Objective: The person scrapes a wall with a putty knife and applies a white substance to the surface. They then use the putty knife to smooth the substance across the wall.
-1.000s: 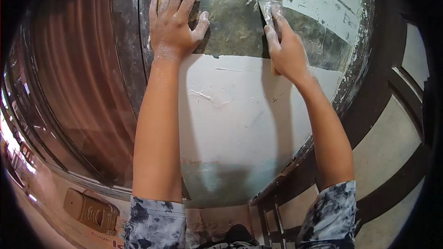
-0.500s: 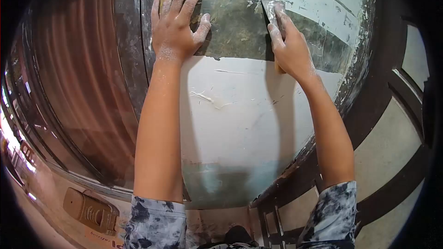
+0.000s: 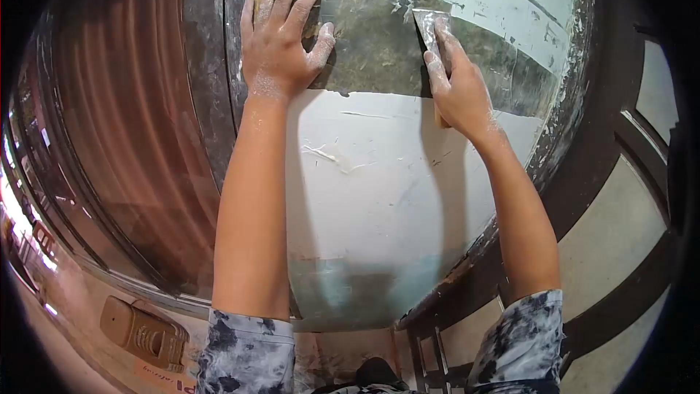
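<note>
Left hand, open with fingers spread, rests on the dark panel; right hand grips the putty knife, its blade at the panel above the lower white layer. Good control likely calls for a low blade angle and even edge pressure.

The right hand has dropped slightly; the scraper in its fingers sits lower too.
</note>
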The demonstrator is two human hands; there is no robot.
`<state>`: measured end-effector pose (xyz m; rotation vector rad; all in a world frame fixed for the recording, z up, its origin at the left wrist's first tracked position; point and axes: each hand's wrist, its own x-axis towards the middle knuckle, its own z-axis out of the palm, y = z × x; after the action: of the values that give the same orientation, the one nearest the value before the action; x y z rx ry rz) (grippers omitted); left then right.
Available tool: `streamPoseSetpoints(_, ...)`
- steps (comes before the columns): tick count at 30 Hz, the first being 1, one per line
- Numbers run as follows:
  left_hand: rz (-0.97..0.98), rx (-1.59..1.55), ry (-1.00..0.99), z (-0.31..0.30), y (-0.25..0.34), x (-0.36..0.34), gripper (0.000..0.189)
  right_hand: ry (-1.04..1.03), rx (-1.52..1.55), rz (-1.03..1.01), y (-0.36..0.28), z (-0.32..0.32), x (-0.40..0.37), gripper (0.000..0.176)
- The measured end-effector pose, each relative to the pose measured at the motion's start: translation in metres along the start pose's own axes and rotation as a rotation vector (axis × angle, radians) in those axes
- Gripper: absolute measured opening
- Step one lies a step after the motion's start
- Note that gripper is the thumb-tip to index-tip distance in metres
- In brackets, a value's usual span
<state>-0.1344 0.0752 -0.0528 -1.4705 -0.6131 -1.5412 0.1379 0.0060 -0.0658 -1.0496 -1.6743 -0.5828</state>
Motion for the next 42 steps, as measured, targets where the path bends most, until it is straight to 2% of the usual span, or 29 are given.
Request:
streamPoseSetpoints(3,-0.010,0.015,-0.017,0.000,0.001,-0.002,0.051,-0.032,0.119,0.071,-0.009,-0.009,0.013,0.050)
streamPoseSetpoints(6,-0.007,0.018,-0.013,0.001,0.001,-0.002,0.052,0.030,-0.020,0.005,0.001,0.000,0.003,0.055)
streamPoseSetpoints(10,-0.002,0.015,-0.007,0.001,0.000,-0.001,0.053,0.015,0.014,-0.006,0.000,-0.004,0.002,0.054)
streamPoseSetpoints(20,0.008,0.012,0.004,0.002,-0.001,-0.002,0.052,-0.111,0.044,0.168,-0.011,-0.017,0.006,0.052)
streamPoseSetpoints(22,-0.002,0.020,-0.012,0.002,-0.001,-0.002,0.052,-0.093,0.110,0.158,-0.010,-0.017,0.010,0.051)
streamPoseSetpoints(23,-0.002,0.020,-0.012,0.002,0.000,-0.002,0.052,-0.023,0.112,0.081,-0.003,-0.010,0.007,0.050)
streamPoseSetpoints(28,0.004,0.011,-0.002,0.001,0.000,-0.001,0.052,-0.039,0.050,0.065,-0.002,-0.010,0.005,0.050)
streamPoseSetpoints(31,-0.005,0.027,-0.014,0.002,0.000,-0.002,0.052,-0.026,0.153,0.076,0.002,-0.009,0.010,0.051)
streamPoseSetpoints(34,0.007,0.046,-0.002,0.002,-0.001,-0.001,0.054,0.035,0.062,-0.016,0.010,0.002,-0.002,0.053)
streamPoseSetpoints(35,0.009,0.049,0.002,0.002,-0.002,-0.001,0.054,0.092,0.037,-0.121,0.016,0.004,0.000,0.053)
streamPoseSetpoints(36,0.009,0.052,0.001,0.002,-0.002,-0.001,0.054,0.095,0.039,-0.122,0.012,0.000,0.005,0.053)
streamPoseSetpoints(38,0.009,0.052,-0.002,0.002,0.000,-0.002,0.054,-0.012,0.162,0.022,0.003,-0.011,0.011,0.054)
streamPoseSetpoints(42,-0.004,0.025,-0.019,0.001,0.002,-0.002,0.052,0.045,0.052,0.002,0.010,0.001,-0.002,0.054)
